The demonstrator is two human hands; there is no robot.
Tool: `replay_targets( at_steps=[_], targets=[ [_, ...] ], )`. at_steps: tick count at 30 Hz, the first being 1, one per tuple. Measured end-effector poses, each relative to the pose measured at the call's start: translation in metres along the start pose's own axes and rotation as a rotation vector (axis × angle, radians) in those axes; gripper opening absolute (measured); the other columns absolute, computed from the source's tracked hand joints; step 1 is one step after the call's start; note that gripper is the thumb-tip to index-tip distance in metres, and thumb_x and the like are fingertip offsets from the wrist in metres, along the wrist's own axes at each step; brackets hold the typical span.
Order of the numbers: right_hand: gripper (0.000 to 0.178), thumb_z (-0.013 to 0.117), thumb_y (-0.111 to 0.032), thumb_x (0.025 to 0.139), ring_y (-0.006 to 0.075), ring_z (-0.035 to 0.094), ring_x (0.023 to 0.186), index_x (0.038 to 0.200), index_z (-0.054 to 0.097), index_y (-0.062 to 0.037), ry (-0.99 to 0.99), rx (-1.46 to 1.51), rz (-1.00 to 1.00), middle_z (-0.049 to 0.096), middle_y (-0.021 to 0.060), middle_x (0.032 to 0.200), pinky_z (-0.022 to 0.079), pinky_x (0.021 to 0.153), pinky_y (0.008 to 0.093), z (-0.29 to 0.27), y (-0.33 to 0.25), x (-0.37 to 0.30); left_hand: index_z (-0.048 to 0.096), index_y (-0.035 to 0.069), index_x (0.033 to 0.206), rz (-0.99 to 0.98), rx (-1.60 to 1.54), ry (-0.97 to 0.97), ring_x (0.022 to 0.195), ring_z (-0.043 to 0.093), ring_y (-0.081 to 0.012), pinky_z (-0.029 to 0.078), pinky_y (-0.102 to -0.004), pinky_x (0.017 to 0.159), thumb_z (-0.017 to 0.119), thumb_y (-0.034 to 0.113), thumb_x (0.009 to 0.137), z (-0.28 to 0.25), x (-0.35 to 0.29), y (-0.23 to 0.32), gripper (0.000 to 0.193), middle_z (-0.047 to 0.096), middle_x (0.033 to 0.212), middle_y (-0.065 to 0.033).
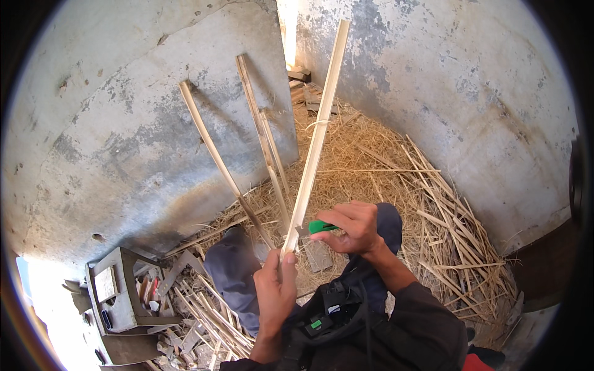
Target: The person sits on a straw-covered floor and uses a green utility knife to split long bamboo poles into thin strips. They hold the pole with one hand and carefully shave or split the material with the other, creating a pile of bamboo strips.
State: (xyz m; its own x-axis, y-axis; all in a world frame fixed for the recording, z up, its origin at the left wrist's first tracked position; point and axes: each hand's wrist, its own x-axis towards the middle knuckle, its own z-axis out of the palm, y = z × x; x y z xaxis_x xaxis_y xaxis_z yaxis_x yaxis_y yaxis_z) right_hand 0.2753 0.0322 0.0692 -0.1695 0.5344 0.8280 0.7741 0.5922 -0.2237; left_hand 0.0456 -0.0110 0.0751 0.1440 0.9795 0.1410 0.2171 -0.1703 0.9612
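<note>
A long, pale split bamboo strip [317, 139] slants up and away, its far end standing high toward the back walls. My left hand [276, 285] is closed around its lower end, in front of my knees. Just right of the strip, my right hand [356, 227] grips a green-handled knife [321, 227]. The blade is small and hard to make out; it seems to be at the strip's edge, a little above my left hand. A thin curl of shaving [318, 123] hangs on the strip farther up.
Three bamboo pieces [213, 148] lean against the left wall [142, 136]. Shavings [365, 154] cover the floor ahead. Loose strips [461, 235] are heaped along the right wall, with more strips [207, 315] at lower left beside a worn box [133, 315] of odds and ends.
</note>
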Motion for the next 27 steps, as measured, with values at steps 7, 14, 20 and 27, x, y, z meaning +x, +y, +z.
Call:
replay_targets(
  at_steps=[7,14,20,27],
  targets=[
    [0.04,0.087,-0.053,0.082,0.0169,0.058,0.053,0.094,0.08,-0.0161,-0.005,-0.02,-0.005,0.06,-0.0031,0.066,0.042,0.051,0.0331,-0.002,0.002,0.0,0.066,-0.002,0.1,-0.01,-0.029,-0.005,0.058,0.042,-0.0041,0.034,-0.0295,0.051,0.061,0.017,0.111,0.0,-0.005,-0.007,0.023,0.049,0.06,-0.001],
    [0.037,0.087,-0.051,0.084,0.0179,0.059,0.053,0.095,0.081,-0.0161,0.003,-0.004,0.021,0.063,-0.0024,0.066,0.044,0.051,0.0335,0.0,0.009,0.0,0.065,-0.003,0.098,-0.063,-0.104,-0.009,0.06,0.041,-0.0034,0.032,-0.0286,0.052,0.062,0.018,0.111,0.0,-0.008,-0.006,0.024,0.05,0.063,0.0002],
    [0.038,0.083,-0.051,0.09,0.0203,0.062,0.053,0.091,0.08,-0.0136,0.019,0.044,0.084,0.07,0.0001,0.069,0.045,0.051,0.0338,0.003,0.018,0.005,0.06,0.002,0.091,-0.129,-0.055,-0.052,0.064,0.043,-0.003,0.031,-0.0242,0.056,0.056,0.024,0.115,-0.005,-0.016,-0.011,0.033,0.051,0.07,0.0047],
    [0.032,0.086,-0.044,0.09,0.0199,0.073,0.063,0.095,0.082,-0.0123,0.018,0.088,0.15,0.078,0.0032,0.08,0.054,0.056,0.0323,0.005,0.035,0.011,0.06,0.002,0.093,-0.16,-0.052,-0.074,0.065,0.043,-0.003,0.032,-0.0245,0.056,0.056,0.024,0.115,-0.006,-0.02,-0.021,0.031,0.051,0.07,0.0047]
  ],
)
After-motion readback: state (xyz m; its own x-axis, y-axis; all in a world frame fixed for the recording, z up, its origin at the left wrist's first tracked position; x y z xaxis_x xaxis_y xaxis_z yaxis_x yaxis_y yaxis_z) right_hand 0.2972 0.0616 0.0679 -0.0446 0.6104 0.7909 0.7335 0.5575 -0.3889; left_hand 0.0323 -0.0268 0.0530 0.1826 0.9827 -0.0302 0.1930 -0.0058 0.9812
